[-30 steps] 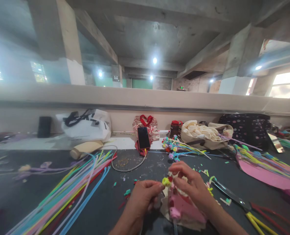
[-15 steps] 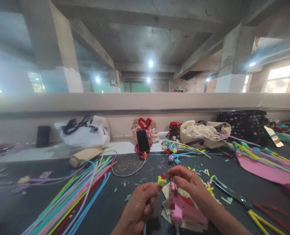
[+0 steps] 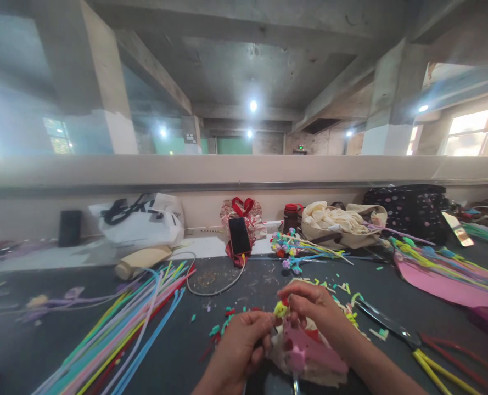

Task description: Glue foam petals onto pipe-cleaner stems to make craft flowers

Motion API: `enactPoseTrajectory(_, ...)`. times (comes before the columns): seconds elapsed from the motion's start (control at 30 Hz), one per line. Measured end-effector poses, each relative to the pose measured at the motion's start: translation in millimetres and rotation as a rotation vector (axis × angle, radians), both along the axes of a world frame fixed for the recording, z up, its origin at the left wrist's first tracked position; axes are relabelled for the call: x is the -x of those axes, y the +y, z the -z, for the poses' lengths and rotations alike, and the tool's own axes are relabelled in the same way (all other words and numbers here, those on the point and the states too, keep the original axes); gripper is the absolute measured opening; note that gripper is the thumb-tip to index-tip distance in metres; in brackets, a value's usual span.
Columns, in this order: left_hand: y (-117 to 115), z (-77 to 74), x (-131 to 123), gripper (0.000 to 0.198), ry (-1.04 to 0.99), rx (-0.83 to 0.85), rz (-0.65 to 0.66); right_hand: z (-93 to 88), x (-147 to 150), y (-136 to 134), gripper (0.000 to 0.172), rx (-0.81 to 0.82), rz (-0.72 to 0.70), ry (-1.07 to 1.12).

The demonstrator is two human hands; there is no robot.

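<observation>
In the head view my left hand (image 3: 250,340) pinches a small yellow pipe-cleaner flower (image 3: 280,310) with a red bit on top. The fingers of my right hand (image 3: 313,307) are closed at the flower's red side; their tips partly cover it, so I cannot make out any smaller piece between them. Under my right hand, a pink hot glue gun (image 3: 313,348) lies on a crumpled pale cloth (image 3: 326,377). Part of the glue gun is behind my right hand.
Long coloured pipe cleaners (image 3: 116,334) lie at left. Scissors (image 3: 392,323) are at right among yellow and green scraps (image 3: 345,288). Finished pipe-cleaner flowers (image 3: 291,247) lie behind my hands. A phone (image 3: 240,236) on a cable leans on a red-patterned bag (image 3: 256,216).
My right hand has moved left and closed in on the flower. The flower has shifted slightly right and down with my left hand, so both hands now meet at it.
</observation>
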State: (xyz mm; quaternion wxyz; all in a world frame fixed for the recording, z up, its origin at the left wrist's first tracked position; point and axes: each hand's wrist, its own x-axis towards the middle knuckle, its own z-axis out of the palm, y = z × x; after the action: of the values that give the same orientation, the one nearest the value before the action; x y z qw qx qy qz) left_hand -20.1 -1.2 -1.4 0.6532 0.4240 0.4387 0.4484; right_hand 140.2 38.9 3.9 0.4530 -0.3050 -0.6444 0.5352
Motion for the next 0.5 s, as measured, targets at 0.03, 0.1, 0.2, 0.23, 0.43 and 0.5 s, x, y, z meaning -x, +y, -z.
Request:
enactPoseTrajectory(0.03, -0.5, 0.6, -0.5, 0.032, 0.014, -0.001, -0.001, 1.8, -0.1, 1.8, 0.02, -0.011, 0.009, -0.013)
enactPoseTrajectory(0.1, -1.3, 1.0, -1.5, 0.037, 0.038, 0.003, 0.004, 3.8, -0.2, 4.0, 0.019, -0.024, 0.026, -0.032)
enactPoseTrajectory(0.2, -3.3, -2.3, -4.1, 0.045, 0.026, 0.042, -0.002, 3.3, -0.2, 4.3, 0.019, -0.005, 0.041, -0.022)
enactPoseTrajectory(0.23, -4.0, -4.2, -5.0, 0.044, 0.01, 0.073, -0.011, 2.5, -0.3, 4.1, 0.019, 0.009, 0.039, -0.021)
enactPoseTrajectory(0.43, -3.3, -6.1, -6.9, 0.032, 0.022, 0.077, -0.061, -1.8, 0.9, 2.0, 0.02, 0.066, 0.077, -0.054)
enactPoseTrajectory(0.5, -0.3, 0.0, -6.7, 0.027, 0.097, 0.035, -0.066, -1.5, 2.4, 1.4, 0.02, 0.093, 0.091, -0.065)
